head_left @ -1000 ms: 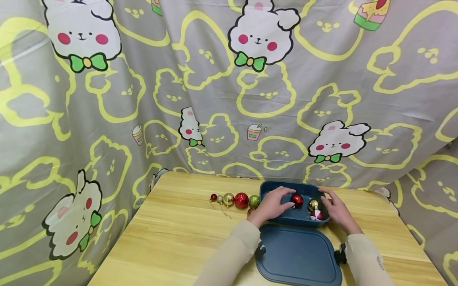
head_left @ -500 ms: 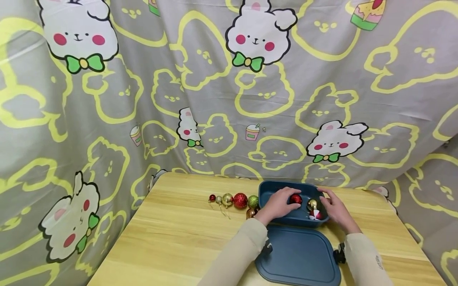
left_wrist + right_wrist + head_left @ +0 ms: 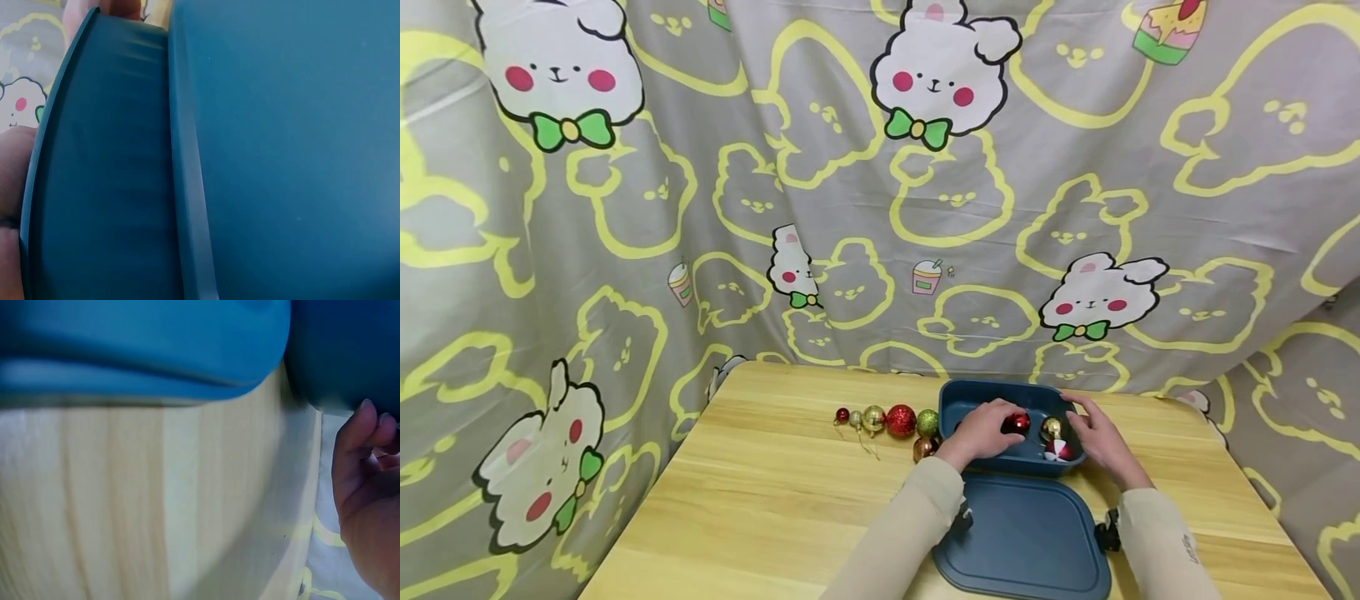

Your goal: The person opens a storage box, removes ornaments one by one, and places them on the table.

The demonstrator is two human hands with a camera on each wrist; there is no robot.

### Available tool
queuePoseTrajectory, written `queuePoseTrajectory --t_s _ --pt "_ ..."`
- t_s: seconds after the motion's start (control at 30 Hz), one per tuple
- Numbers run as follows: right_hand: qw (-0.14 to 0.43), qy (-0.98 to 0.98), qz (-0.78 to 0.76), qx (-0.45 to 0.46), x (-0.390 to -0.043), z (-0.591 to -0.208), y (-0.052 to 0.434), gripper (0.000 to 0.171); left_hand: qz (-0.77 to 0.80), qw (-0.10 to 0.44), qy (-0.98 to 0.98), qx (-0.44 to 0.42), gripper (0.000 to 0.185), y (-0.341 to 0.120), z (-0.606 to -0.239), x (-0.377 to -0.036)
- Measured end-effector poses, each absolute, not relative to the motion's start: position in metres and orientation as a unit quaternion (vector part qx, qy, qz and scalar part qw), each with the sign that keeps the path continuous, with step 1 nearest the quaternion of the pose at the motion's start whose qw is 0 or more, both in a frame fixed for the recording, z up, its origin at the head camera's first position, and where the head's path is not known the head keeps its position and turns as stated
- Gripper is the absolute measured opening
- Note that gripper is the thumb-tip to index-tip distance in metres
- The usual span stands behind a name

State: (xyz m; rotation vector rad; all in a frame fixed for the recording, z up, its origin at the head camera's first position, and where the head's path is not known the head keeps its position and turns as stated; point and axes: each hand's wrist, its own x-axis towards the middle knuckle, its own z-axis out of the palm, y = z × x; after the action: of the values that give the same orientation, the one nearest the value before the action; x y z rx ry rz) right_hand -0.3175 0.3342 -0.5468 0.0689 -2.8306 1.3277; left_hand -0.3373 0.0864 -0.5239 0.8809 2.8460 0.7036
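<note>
Blue bin (image 3: 970, 398) set near the tabletop's (image 3: 775, 500) far edge, its flat lid (image 3: 1022, 542) lying just before it. A red bauble (image 3: 1018, 422) inside is touched by the left hand (image 3: 981, 433) — grip curled about it, though how tightly cannot be told. The right hand (image 3: 1101, 437) rests on the bin's right rim, fingers loosely bent. A row of baubles (image 3: 891, 419) is laid left of the bin — open wood beyond.

Left hand (image 3: 981, 432) reaches into blue box (image 3: 992, 394), fingers at red bauble (image 3: 1018, 422). Right hand (image 3: 1101, 442) on box's right rim. Lid (image 3: 1022, 542) lies in front; loose baubles (image 3: 891, 420) left.
</note>
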Motion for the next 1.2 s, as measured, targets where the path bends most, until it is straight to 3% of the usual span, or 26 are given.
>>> queuePoseTrajectory --t_s 0.8,1.2 --pt "0.006 -0.902 0.431 0.022 -0.3181 -0.5505 0.3352 0.049 0.232 0.051 0.935 0.264 0.028 0.0943 -0.5282 -0.3375" --pt "0.006 -0.905 0.425 0.020 -0.3181 -0.5504 0.3341 0.051 0.228 0.036 0.935 0.269 0.035 0.0933 -0.5311 -0.3386"
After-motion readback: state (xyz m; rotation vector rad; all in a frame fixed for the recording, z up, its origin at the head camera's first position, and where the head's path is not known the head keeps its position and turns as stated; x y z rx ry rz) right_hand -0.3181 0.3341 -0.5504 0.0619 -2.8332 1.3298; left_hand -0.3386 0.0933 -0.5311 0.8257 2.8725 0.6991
